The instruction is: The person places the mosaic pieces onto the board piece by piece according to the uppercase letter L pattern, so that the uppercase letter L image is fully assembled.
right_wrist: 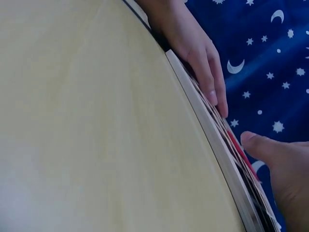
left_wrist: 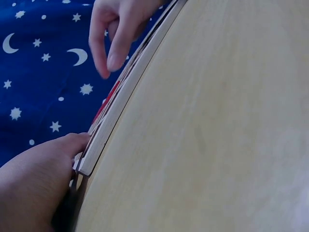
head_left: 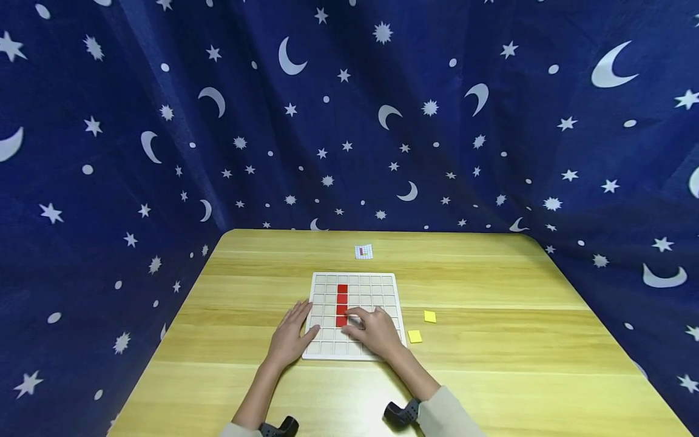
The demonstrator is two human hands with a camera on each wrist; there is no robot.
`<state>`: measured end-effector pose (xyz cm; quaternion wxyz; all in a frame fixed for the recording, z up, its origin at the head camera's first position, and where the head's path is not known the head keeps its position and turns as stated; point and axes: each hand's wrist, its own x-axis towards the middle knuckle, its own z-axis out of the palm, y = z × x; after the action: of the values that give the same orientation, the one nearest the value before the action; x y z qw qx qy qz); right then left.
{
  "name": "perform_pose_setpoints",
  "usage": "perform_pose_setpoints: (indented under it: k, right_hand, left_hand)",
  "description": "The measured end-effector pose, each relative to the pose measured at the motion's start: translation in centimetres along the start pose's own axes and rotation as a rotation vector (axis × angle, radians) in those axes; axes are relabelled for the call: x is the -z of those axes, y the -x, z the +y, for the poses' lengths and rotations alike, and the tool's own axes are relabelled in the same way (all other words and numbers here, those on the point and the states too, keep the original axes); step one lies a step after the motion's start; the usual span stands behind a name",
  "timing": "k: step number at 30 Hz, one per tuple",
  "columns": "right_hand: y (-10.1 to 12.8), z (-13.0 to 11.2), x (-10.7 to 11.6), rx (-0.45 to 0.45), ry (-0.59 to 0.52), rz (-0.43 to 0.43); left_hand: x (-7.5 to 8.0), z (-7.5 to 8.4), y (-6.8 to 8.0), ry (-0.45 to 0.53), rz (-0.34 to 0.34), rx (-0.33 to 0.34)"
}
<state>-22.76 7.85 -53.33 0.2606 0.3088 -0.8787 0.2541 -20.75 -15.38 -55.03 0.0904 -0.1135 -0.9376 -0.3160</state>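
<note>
Nearest, the left hand (head_left: pixel 291 337) lies flat, fingers straight, on the white grid board's (head_left: pixel 382 280) left edge; best to keep it pinned. The right hand (head_left: pixel 375 331), fingers loosely spread, touches the lowest of 4 red tiles (head_left: pixel 342 303) stacked in 1 column left of the board's centre. Beyond the board's right edge lie 2 yellow tiles (head_left: pixel 415 336).

A white grid board (head_left: pixel 354 315) carries a column of red tiles (head_left: pixel 341 305). Two yellow tiles (head_left: pixel 422 326) lie on the pale, wood-grained surface (head_left: pixel 491 364). The curtain (head_left: pixel 349 121) is deep blue, patterned with white stars, moons and dots.
</note>
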Motion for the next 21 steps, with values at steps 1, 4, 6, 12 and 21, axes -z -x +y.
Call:
perform_pose_setpoints:
  k: [1, 4, 6, 12, 21]
  right_hand:
    - [0.2, 0.0, 0.3, -0.006, -0.015, -0.003]
    - [1.0, 0.3, 1.4, -0.014, -0.058, -0.024]
    - [1.7, 0.7, 2.4, -0.005, -0.087, -0.042]
    - [4.2, 3.1, 5.5, -0.003, -0.163, -0.07]
    - [6.2, 6.1, 8.3, -0.176, -0.242, -0.133]
  left_hand:
    - [0.0, 0.0, 0.0, 0.003, -0.003, 0.003]
    - [-0.1, 0.0, 0.0, 0.009, -0.002, 0.004]
    - [-0.1, 0.0, 0.0, 0.01, -0.002, 0.005]
    - [-0.2, 0.0, 0.0, -0.001, 0.0, -0.004]
    - [-0.2, -0.1, -0.2, -0.007, 0.01, -0.007]
